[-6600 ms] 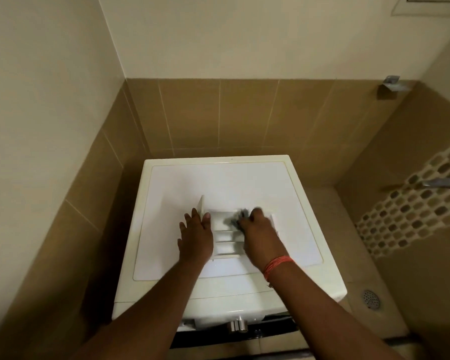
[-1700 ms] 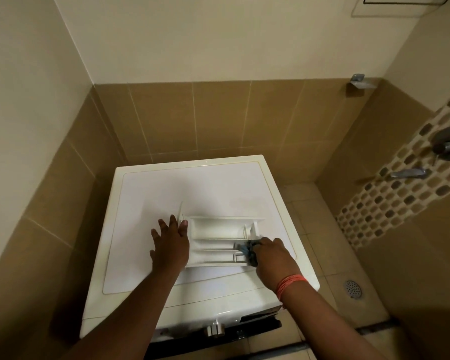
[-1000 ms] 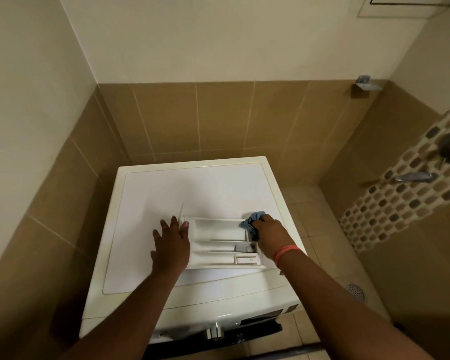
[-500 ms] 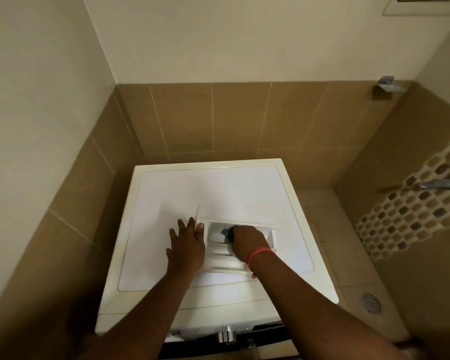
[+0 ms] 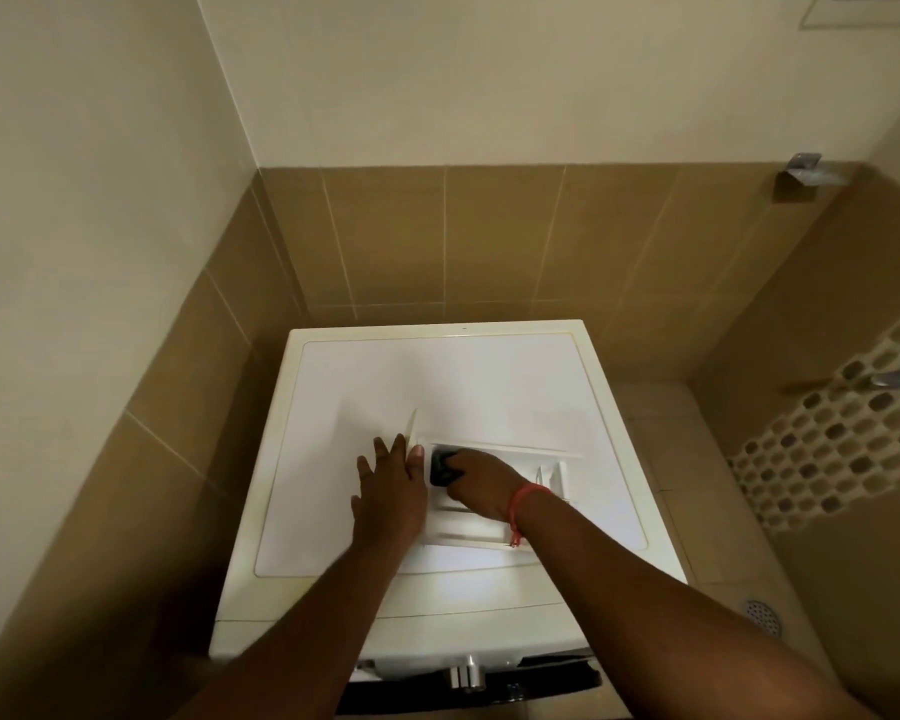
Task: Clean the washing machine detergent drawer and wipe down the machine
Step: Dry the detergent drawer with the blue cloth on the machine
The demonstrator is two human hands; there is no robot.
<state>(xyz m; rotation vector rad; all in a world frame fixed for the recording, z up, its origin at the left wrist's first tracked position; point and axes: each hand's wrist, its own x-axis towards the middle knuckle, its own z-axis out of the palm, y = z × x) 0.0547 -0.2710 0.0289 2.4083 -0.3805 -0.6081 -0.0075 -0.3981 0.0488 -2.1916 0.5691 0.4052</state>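
The white detergent drawer [image 5: 554, 472] lies flat on top of the white washing machine [image 5: 468, 376], taken out of its slot. My left hand [image 5: 391, 491] rests flat against the drawer's left end, on its front panel, fingers spread. My right hand [image 5: 481, 478], with a red thread at the wrist, is closed on a dark blue cloth [image 5: 441, 466] and presses it into the drawer's far-left compartment. The nearer compartments are partly hidden by my right wrist.
The machine stands in a corner with tan tiled walls at the left and behind. A control knob [image 5: 466, 675] shows at its front edge. To the right are floor tiles with a round drain [image 5: 764, 613], a mosaic wall strip and a metal tap [image 5: 897, 379].
My right hand has carried the cloth from the drawer's right end along to its left compartment. My left hand has stayed on the drawer's left end.
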